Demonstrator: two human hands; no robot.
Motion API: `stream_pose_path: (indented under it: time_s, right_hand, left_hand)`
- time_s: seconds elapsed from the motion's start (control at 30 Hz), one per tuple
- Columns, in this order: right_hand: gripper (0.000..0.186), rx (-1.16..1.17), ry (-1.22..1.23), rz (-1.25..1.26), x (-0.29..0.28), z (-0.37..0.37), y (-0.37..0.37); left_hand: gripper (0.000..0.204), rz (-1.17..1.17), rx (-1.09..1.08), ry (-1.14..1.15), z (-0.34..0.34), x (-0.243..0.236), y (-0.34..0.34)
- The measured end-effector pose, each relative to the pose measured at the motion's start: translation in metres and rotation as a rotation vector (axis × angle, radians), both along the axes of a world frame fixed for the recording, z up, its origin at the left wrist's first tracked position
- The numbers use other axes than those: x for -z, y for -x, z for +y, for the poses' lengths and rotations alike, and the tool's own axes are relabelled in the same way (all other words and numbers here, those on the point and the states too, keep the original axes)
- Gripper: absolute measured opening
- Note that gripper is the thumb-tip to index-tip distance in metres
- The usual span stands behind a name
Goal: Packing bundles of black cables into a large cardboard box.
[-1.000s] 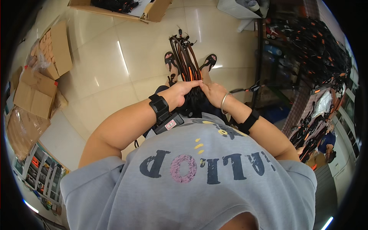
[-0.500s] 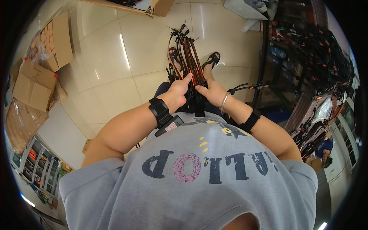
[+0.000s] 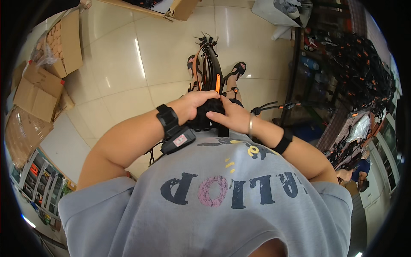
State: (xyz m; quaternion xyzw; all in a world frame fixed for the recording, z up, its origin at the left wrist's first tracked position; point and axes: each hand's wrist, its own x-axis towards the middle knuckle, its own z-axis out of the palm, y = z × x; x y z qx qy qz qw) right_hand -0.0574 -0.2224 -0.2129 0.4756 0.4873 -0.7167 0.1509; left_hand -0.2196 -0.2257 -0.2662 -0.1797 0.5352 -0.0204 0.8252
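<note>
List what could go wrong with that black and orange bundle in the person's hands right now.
1. The bundle of black and orange pieces sticks out far beyond the left hand and right hand, which grip only its near end; it may sag or fan apart.
2. A loose black strap trails off to the right and could snag.
3. The sandalled feet lie directly below; a dropped piece might land on them.

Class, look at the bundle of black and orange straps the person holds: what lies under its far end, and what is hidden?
Under the bundle of black and orange straps lie pale floor tiles and two sandalled feet. Both hands, left hand and right hand, cover its near end.
</note>
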Motion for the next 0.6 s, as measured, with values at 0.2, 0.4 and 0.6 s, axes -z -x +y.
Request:
stream_pose_path:
  time_s: [0.2,0.4,0.6]
  right_hand:
    - [0.073,-0.345,-0.657,0.040,-0.012,0.056,-0.023]
    - [0.087,-0.347,-1.405,0.650,-0.015,0.056,0.017]
    - [0.062,-0.025,-1.276,0.863,-0.056,0.064,0.019]
  left_hand:
    - [0.029,-0.102,0.373,-0.191,0.032,-0.049,0.045]
    - [0.038,-0.135,0.557,-0.430,0.062,-0.137,0.041]
    - [0.038,-0.137,0.379,-0.262,0.067,-0.186,0.041]
